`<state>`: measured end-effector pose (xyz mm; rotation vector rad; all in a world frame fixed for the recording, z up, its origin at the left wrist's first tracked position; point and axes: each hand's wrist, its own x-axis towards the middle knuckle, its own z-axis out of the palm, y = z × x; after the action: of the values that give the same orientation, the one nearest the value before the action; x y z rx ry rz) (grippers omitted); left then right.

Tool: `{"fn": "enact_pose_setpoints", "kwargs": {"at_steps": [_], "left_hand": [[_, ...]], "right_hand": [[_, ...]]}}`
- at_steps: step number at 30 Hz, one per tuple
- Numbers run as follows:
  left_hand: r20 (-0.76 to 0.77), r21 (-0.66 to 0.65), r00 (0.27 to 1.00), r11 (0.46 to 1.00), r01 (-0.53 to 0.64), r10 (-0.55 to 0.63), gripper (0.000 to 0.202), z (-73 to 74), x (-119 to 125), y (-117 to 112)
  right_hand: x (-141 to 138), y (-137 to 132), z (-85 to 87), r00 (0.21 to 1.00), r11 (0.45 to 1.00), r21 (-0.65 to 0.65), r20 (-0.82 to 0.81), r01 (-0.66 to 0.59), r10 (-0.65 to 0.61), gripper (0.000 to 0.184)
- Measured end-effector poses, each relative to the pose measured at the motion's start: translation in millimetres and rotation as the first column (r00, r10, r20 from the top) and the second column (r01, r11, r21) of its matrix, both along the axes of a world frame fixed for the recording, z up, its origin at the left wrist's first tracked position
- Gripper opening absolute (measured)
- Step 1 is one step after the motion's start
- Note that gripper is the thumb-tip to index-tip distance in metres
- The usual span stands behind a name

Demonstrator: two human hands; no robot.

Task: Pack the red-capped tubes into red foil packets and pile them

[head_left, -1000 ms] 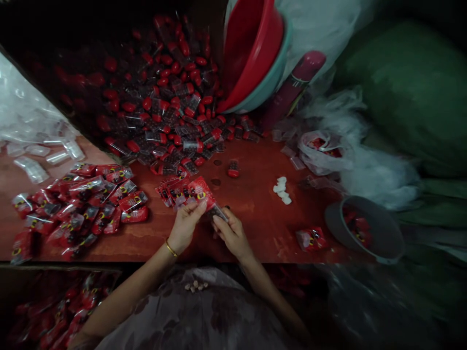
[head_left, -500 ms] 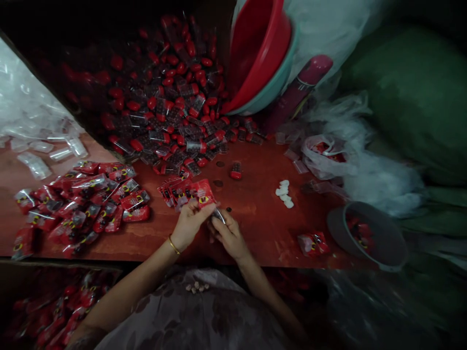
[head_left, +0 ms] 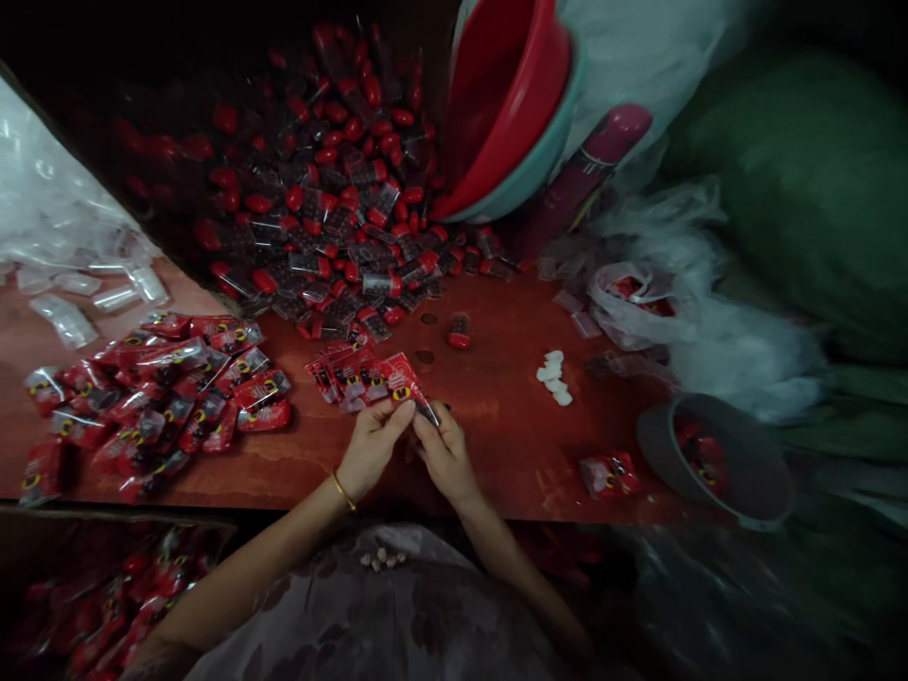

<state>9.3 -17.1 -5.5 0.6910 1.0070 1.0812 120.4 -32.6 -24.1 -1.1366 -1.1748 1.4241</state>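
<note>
A small red printed packet (head_left: 398, 372) is pinched between the thumb and fingers of my left hand (head_left: 373, 445), which wears a gold bangle. My right hand (head_left: 446, 459) is closed on the packet's lower right end, where a dark, shiny part (head_left: 428, 410) shows; whether that is a separate piece I cannot tell. Just left of my hands lies a fanned stack of similar packets (head_left: 347, 367). Beyond them a small clear container with a red cap (head_left: 460, 331) rests on the table.
A box at the back spills a heap of red-capped containers (head_left: 340, 227). Filled packets (head_left: 170, 388) pile up at left. On the right are white pieces (head_left: 553, 376), a grey bucket (head_left: 649, 435) and plastic bags (head_left: 738, 350). A red basin (head_left: 532, 104) leans behind.
The packet has tilted and dropped slightly toward the right hand. Both hands have drawn closer together, and the dark part between them shows less than before.
</note>
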Motion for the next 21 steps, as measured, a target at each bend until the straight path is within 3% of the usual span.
{"fn": "enact_pose_setpoints", "kwargs": {"at_steps": [3, 8, 10, 16, 21], "left_hand": [[0.016, -0.006, 1.0, 1.0, 0.012, -0.012, 0.039, 4.8, 0, -3], [0.057, 0.002, 0.994, 0.996, -0.089, 0.088, 0.036, 14.6, -7, 8], [0.072, -0.04, 0.991, 0.993, -0.112, 0.115, 0.037, 15.5, -8, 12], [0.137, -0.043, 0.988, 0.997, -0.064, 0.069, 0.042, 3.3, -3, 3], [0.166, -0.02, 0.986, 0.999, -0.03, 0.033, 0.049, -3.1, -4, -4]], "right_hand": [[-2, 2, 0.2, 1.0, 1.0, 0.01, 0.021, 0.016, -0.017, 0.028], [-5, 7, 5.7, 0.979, 0.981, -0.011, -0.068, -0.192, 0.191, 0.029], [-4, 6, 8.0, 0.97, 0.974, -0.028, -0.107, -0.224, 0.22, 0.032], [1, 2, 8.2, 0.987, 0.995, 0.064, 0.147, -0.076, 0.066, 0.025], [-13, 12, 5.5, 0.974, 0.996, 0.089, 0.225, -0.003, -0.017, 0.03]]}}
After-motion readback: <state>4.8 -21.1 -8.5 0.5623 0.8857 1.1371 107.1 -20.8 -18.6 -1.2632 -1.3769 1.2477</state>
